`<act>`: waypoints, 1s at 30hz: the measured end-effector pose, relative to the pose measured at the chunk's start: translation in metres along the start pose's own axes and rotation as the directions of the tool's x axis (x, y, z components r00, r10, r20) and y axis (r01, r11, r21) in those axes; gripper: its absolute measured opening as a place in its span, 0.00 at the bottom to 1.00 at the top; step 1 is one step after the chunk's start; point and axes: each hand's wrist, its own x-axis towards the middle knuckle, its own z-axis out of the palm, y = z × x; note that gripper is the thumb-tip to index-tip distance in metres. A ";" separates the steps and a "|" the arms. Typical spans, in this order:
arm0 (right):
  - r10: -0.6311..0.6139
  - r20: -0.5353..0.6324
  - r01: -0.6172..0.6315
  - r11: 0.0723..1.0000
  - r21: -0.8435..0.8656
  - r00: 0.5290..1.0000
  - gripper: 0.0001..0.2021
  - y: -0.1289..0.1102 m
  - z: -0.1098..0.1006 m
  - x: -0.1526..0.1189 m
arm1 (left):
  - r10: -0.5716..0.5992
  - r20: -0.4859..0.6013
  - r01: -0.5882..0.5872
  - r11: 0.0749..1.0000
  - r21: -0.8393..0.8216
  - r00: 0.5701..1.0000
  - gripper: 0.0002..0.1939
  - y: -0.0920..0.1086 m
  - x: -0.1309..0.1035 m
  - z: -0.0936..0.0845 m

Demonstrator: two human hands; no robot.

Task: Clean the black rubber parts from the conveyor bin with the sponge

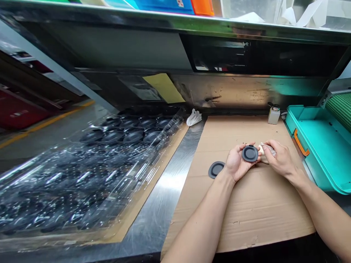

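Observation:
My left hand (236, 163) is closed on a dark grey oval cap (250, 153), with its recessed face turned up toward me. Close beside it on the right, my right hand (279, 159) pinches a crumpled whitish cloth (265, 153) near the cap's edge. Whether the cloth touches the cap I cannot tell. A second dark oval cap (216, 169) lies on the cardboard sheet (246, 212), just left of my left wrist and partly covered by it.
On the left, clear plastic trays (109, 182) hold several dark round parts. A teal bin (320, 146) with an orange handle (301, 142) stands at the right. Behind the cardboard are a small bottle (274, 114) and a white crumpled wipe (194, 117). A metal shelf (175, 22) overhangs the bench.

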 end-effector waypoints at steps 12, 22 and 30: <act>0.003 0.108 0.000 1.000 -0.031 0.994 0.09 0.009 0.004 0.000 | -0.063 -0.111 0.073 0.993 0.090 0.992 0.25 -0.009 0.000 0.008; 0.062 0.260 -0.016 0.984 -0.177 0.964 0.11 0.005 -0.004 0.001 | 0.115 0.041 -0.118 0.816 0.565 0.993 0.31 -0.025 -0.006 0.007; 0.343 0.073 -0.249 0.798 -0.548 0.937 0.15 0.010 -0.024 0.006 | 0.694 0.281 -0.413 0.026 0.910 0.663 0.56 -0.020 0.003 -0.015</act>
